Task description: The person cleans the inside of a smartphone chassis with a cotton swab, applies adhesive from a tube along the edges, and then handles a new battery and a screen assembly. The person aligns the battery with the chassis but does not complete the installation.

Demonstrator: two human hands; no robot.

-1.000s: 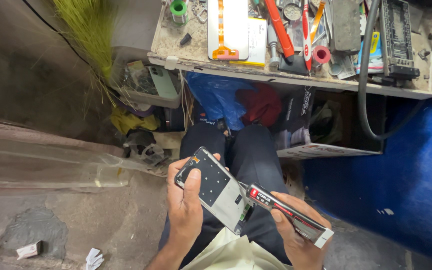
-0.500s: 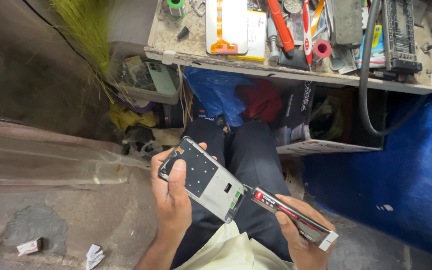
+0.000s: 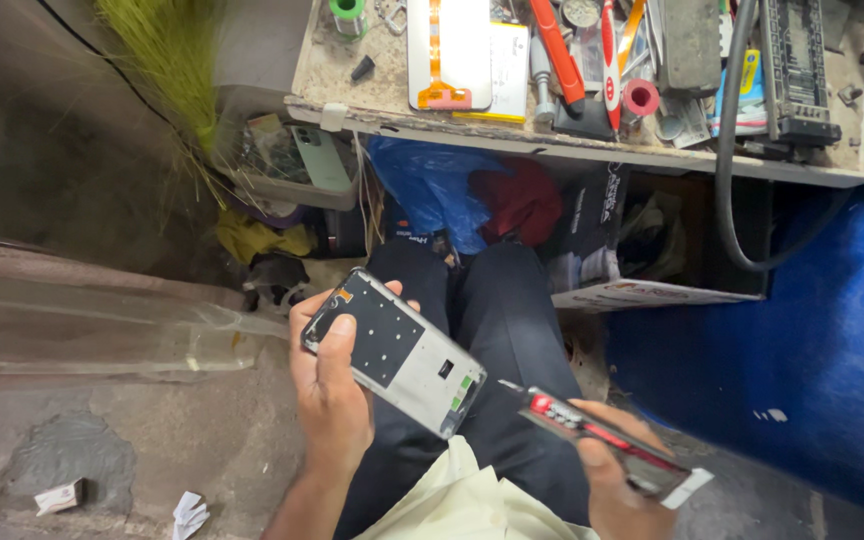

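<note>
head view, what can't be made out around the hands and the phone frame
- Left hand: its palm hides the near edge of the phone frame.
- Right hand: cut off by the bottom edge; its fingers cover part of the flat tool.
- Tool tip: too small to tell whether it touches the frame.
- Shelf: its clutter is cut off by the top edge.

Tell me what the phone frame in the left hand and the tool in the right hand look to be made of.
Phone frame: seemingly matte silver metal, given its dull grey sheen, with a black sheet over part of it. Tool in the right hand: likely red and black plastic handle with a metal tip, though blur leaves that open. The left hand grips the frame.
</note>
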